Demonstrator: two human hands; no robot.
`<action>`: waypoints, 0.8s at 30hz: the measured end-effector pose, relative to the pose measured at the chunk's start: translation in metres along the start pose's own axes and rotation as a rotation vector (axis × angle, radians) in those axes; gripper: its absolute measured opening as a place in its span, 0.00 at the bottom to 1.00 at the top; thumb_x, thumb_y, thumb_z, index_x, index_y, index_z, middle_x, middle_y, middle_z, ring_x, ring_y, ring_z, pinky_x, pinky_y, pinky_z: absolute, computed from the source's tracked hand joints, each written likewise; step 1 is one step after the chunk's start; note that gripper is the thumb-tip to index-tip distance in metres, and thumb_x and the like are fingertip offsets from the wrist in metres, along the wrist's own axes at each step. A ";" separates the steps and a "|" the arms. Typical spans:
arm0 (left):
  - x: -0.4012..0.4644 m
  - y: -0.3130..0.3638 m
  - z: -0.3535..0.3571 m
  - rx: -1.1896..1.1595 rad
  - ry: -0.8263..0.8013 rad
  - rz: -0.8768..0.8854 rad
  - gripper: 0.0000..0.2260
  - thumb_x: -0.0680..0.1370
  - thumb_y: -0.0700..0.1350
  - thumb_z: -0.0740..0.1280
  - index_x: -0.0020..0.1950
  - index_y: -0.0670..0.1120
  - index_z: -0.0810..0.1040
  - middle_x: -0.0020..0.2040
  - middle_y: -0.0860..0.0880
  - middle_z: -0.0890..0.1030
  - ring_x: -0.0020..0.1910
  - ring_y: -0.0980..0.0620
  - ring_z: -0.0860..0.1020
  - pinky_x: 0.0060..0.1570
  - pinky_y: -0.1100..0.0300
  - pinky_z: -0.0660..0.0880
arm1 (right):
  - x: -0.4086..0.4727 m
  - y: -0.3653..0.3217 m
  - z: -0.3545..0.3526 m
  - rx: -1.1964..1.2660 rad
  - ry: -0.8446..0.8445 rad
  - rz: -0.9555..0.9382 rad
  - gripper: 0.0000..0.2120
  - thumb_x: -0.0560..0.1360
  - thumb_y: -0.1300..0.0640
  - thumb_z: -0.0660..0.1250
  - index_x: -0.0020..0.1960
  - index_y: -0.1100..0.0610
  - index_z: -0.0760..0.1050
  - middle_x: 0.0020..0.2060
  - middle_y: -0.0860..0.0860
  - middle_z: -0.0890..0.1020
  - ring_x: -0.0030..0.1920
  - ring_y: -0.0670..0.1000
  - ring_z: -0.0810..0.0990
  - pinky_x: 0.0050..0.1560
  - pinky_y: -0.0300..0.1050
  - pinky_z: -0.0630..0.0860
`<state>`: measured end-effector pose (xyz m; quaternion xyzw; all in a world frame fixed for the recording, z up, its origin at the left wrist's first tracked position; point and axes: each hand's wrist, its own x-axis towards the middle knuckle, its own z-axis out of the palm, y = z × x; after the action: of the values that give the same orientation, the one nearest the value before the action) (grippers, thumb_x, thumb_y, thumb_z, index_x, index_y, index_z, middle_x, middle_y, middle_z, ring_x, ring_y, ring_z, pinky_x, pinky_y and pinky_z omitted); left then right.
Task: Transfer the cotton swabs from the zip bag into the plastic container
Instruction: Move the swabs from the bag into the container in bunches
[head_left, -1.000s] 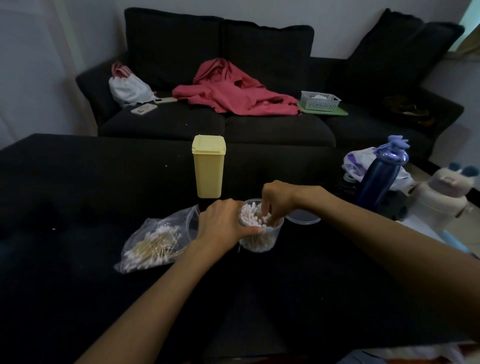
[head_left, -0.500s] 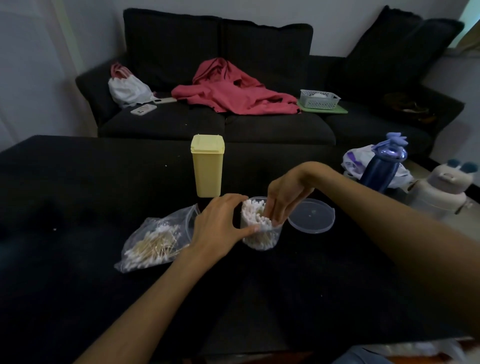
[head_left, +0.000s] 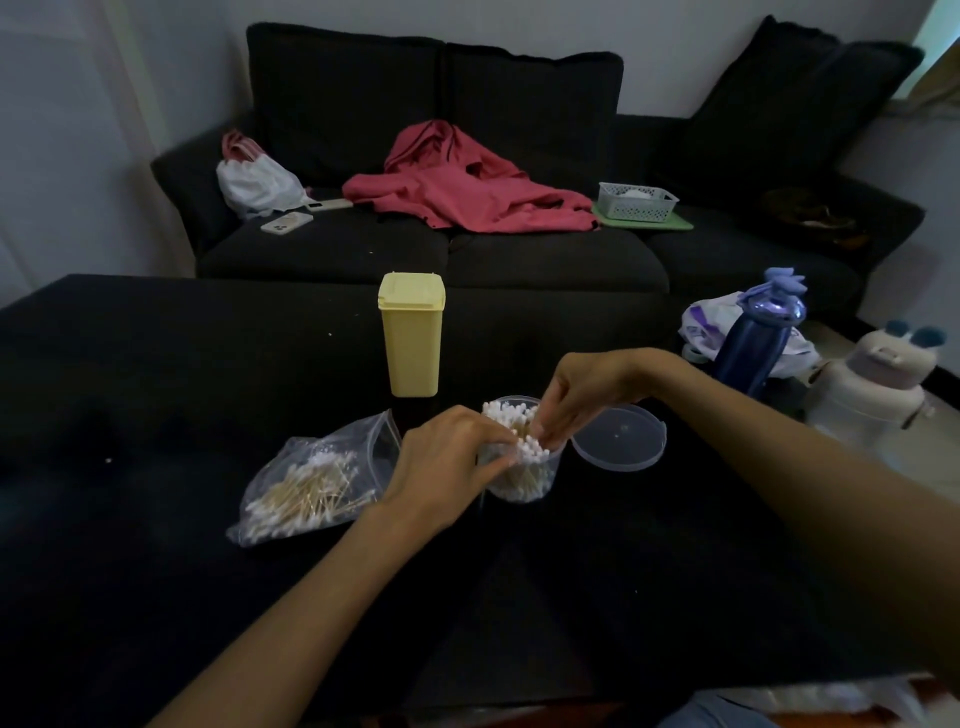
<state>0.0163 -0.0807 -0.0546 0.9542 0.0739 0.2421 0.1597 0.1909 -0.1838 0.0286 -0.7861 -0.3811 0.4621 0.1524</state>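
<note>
Risking tipping the plastic container (head_left: 522, 470) at centre frame, left hand (head_left: 447, 462) gripping its wall, right hand (head_left: 582, 397) pinching cotton swabs (head_left: 511, 434) (zip bag (head_left: 311, 483) lower left, half full)

A single head-worn view looks forward and down, close over the table (head_left: 156, 364).

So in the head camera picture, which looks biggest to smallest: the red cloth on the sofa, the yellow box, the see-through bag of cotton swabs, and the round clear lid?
1. Red cloth, though it lies farthest away.
2. See-through zip bag of cotton swabs.
3. Tall yellow plastic box and round clear plastic lid: too alike in picture area to rank, one tall, one wide.
</note>
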 end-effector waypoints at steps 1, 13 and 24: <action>0.001 0.000 0.000 0.005 0.000 -0.001 0.11 0.75 0.54 0.69 0.56 0.56 0.81 0.55 0.60 0.81 0.57 0.62 0.74 0.53 0.63 0.74 | 0.001 0.001 0.002 -0.046 0.018 -0.008 0.08 0.74 0.61 0.68 0.51 0.60 0.80 0.49 0.52 0.84 0.49 0.46 0.83 0.46 0.35 0.79; 0.003 -0.007 -0.016 0.002 -0.026 -0.067 0.12 0.75 0.53 0.69 0.58 0.57 0.80 0.58 0.59 0.80 0.59 0.61 0.74 0.55 0.65 0.72 | -0.011 0.006 0.006 -0.137 0.235 -0.121 0.07 0.72 0.60 0.70 0.50 0.57 0.82 0.47 0.48 0.84 0.50 0.45 0.81 0.50 0.38 0.77; -0.075 -0.077 -0.087 -0.032 0.202 -0.534 0.10 0.77 0.46 0.67 0.56 0.56 0.80 0.57 0.58 0.80 0.56 0.57 0.77 0.51 0.58 0.75 | -0.005 -0.047 0.106 0.130 0.484 -0.303 0.09 0.73 0.59 0.70 0.53 0.52 0.80 0.45 0.46 0.83 0.46 0.42 0.81 0.40 0.33 0.77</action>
<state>-0.0964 -0.0017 -0.0414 0.8692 0.3343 0.2866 0.2248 0.0789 -0.1682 0.0034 -0.7961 -0.4164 0.2566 0.3563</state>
